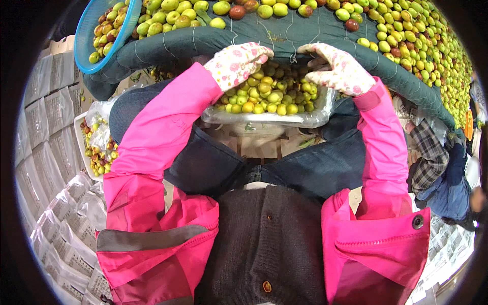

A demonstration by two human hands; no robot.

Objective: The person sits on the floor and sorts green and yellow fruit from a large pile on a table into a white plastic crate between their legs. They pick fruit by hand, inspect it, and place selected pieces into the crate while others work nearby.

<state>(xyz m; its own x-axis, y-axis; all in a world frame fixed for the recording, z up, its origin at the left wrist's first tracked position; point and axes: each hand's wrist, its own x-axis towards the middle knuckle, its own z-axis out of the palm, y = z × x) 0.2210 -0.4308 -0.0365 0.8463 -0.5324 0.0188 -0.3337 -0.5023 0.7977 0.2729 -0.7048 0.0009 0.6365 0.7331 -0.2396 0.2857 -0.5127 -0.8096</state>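
Observation:
My left hand [239,64], in a white floral glove, is over the left back part of a plastic-lined white crate [267,119] at my knees. Its fingers are bent together near the padded table edge; whether they hold anything is hidden. My right hand [337,68], gloved alike, hovers above the crate's right side, thumb and fingers apart, with nothing seen between them. Green and yellow jujube fruits [274,97] fill the crate below both hands. Beyond them, the table's green cloth [263,32] bears loose white threads and more jujubes [411,36], some of them reddish.
A blue plastic basket [131,32] of jujubes rests at the table's left end. On the floor at left is a white crate [82,143] with fruit and plastic bags. Bagged printed cartons [53,141] lie further left. A person in a plaid sleeve [430,156] sits at right.

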